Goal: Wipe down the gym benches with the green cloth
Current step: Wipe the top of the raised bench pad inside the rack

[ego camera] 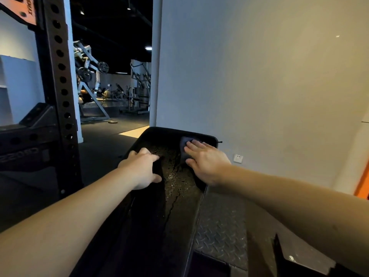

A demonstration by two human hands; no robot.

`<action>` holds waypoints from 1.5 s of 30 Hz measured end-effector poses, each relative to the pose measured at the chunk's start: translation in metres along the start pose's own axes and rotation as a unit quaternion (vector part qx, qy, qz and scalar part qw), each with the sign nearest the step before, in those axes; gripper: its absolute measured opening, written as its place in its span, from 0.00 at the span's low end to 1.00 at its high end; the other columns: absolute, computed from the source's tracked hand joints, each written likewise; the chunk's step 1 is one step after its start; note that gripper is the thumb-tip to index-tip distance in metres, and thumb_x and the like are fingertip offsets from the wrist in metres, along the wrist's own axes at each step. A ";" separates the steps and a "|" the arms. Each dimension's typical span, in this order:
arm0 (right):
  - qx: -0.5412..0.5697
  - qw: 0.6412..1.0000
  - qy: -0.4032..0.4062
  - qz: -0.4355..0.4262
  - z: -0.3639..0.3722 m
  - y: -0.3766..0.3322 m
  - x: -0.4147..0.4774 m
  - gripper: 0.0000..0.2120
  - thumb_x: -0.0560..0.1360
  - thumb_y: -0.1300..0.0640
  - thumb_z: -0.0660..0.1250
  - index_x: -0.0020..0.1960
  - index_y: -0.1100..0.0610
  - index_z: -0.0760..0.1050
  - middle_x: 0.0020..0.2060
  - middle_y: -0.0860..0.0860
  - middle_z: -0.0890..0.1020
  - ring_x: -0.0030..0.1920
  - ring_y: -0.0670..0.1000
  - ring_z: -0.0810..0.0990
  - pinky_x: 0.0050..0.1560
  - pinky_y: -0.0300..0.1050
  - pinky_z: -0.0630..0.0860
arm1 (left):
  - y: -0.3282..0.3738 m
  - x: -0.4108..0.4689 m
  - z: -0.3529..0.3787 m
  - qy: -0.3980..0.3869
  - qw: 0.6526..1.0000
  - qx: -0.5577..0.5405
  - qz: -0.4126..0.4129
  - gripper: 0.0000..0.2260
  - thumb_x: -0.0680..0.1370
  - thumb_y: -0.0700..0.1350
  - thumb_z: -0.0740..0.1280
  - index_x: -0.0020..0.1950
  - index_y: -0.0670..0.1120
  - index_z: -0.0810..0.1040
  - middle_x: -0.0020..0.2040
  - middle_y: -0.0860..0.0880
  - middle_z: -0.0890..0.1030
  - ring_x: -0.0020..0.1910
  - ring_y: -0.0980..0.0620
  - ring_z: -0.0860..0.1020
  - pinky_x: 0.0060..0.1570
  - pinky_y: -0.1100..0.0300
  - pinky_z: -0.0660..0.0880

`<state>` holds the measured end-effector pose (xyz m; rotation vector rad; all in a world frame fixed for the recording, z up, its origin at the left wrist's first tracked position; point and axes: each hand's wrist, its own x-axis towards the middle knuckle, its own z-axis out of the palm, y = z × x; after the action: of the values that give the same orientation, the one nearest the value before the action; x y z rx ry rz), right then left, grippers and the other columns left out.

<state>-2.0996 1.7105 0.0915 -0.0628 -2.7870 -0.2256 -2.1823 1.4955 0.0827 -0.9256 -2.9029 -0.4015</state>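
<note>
A black padded gym bench (159,216) runs away from me, its surface wet and streaked down the middle. My right hand (205,162) lies flat with straight fingers on a cloth (184,141) near the bench's far right corner; the cloth looks dark grey-blue in this dim light and mostly hides under the hand. My left hand (142,168) grips the bench's left edge, with fingers curled over the pad and the thumb on top.
A black perforated rack upright (60,86) stands close on the left. A pale wall (259,76) with a socket (238,158) rises right behind the bench. Diamond-plate flooring (221,232) lies to the right. Weight machines (93,76) fill the far room.
</note>
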 end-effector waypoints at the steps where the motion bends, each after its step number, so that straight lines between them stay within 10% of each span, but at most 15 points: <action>1: -0.009 1.000 -0.004 0.018 -0.003 0.008 0.016 0.27 0.86 0.45 0.49 0.83 0.54 0.56 0.82 0.49 0.54 0.82 0.50 0.49 0.81 0.47 0.48 | 0.000 0.000 0.001 0.000 1.000 -0.005 0.000 0.34 0.77 0.56 0.72 0.80 0.58 0.61 0.77 0.54 0.60 0.76 0.45 0.59 0.67 0.43 0.69; 8: -0.062 0.993 -0.069 0.075 0.001 0.008 0.071 0.28 0.82 0.44 0.43 0.81 0.45 0.57 0.83 0.54 0.47 0.80 0.66 0.43 0.79 0.63 0.49 | 0.000 -0.006 0.001 0.015 1.000 -0.017 0.001 0.31 0.78 0.55 0.71 0.79 0.58 0.63 0.77 0.55 0.61 0.75 0.46 0.59 0.66 0.44 0.70; 15: -0.006 0.993 -0.081 -0.084 0.005 -0.041 -0.008 0.26 0.86 0.45 0.49 0.83 0.48 0.51 0.83 0.49 0.48 0.82 0.52 0.41 0.81 0.51 0.41 | -0.024 -0.017 0.000 0.049 0.998 -0.034 -0.020 0.29 0.76 0.55 0.73 0.75 0.53 0.70 0.73 0.50 0.68 0.73 0.45 0.63 0.68 0.43 0.70; 23: -0.035 0.990 -0.113 0.072 -0.014 -0.009 0.070 0.26 0.85 0.45 0.47 0.82 0.41 0.49 0.83 0.52 0.41 0.80 0.65 0.37 0.79 0.64 0.41 | -0.038 -0.013 0.002 0.001 0.997 -0.060 -0.054 0.29 0.77 0.53 0.73 0.77 0.57 0.68 0.75 0.52 0.64 0.75 0.43 0.61 0.70 0.41 0.68; 32: -0.026 0.986 -0.106 -0.128 0.008 -0.049 0.020 0.27 0.86 0.42 0.48 0.83 0.44 0.49 0.83 0.48 0.46 0.82 0.53 0.40 0.79 0.57 0.43 | -0.045 -0.013 0.006 0.007 0.998 -0.053 -0.034 0.31 0.77 0.53 0.73 0.78 0.57 0.66 0.75 0.54 0.64 0.74 0.45 0.61 0.70 0.43 0.68; 45: -0.034 0.992 -0.075 -0.097 0.002 -0.060 0.064 0.26 0.86 0.46 0.49 0.83 0.49 0.54 0.83 0.51 0.50 0.82 0.54 0.44 0.80 0.53 0.45 | -0.045 -0.019 0.009 0.024 0.998 -0.040 -0.037 0.30 0.77 0.54 0.72 0.77 0.59 0.66 0.75 0.56 0.63 0.74 0.47 0.61 0.66 0.45 0.70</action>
<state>-2.1649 1.6526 0.1029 0.1840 -2.9359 -0.3786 -2.1924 1.4520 0.0607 -0.8081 -2.9032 -0.5418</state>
